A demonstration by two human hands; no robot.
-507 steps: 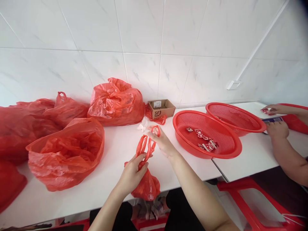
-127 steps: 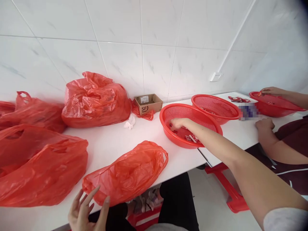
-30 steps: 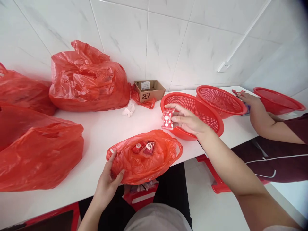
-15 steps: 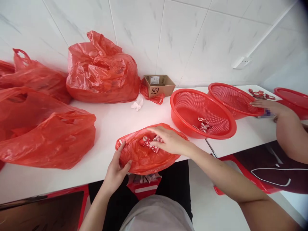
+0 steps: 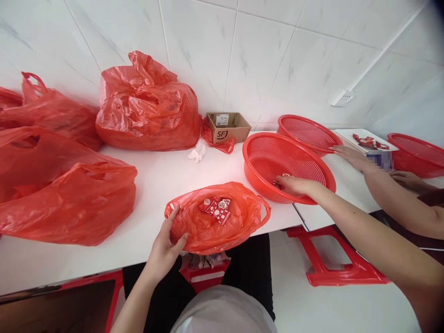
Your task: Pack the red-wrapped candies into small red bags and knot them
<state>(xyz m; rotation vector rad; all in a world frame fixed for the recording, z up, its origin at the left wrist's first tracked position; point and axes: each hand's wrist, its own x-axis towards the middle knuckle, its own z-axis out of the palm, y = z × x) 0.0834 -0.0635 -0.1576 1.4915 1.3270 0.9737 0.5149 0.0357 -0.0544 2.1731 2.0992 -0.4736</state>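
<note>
My left hand (image 5: 167,249) holds the near-left rim of an open red plastic bag (image 5: 194,236), thumb and fingers curled over its edge. Inside the bag lie several small wrapped candies (image 5: 219,210), red with white dots or pale with dark print. My right hand (image 5: 294,185) reaches down into a red perforated basket (image 5: 248,173) to the right of the bag. Its fingers close around a small dark-red wrapped candy (image 5: 277,184) at the bottom, partly hidden by the hand. A pale-printed wrapper (image 5: 286,175) shows just behind the fingers.
Filled red bags (image 5: 149,111) stand along the left and back. A small open cardboard box (image 5: 229,134) sits behind, near a crumpled white tissue (image 5: 197,151). At right, a co-worker's hand (image 5: 352,157) touches a second red basket (image 5: 305,132). A red stool (image 5: 343,277) stands below the table.
My right hand has left the bag and moved right into the basket; the candies stay in the bag. The co-worker's basket has moved back and left. My left hand keeps its hold.
</note>
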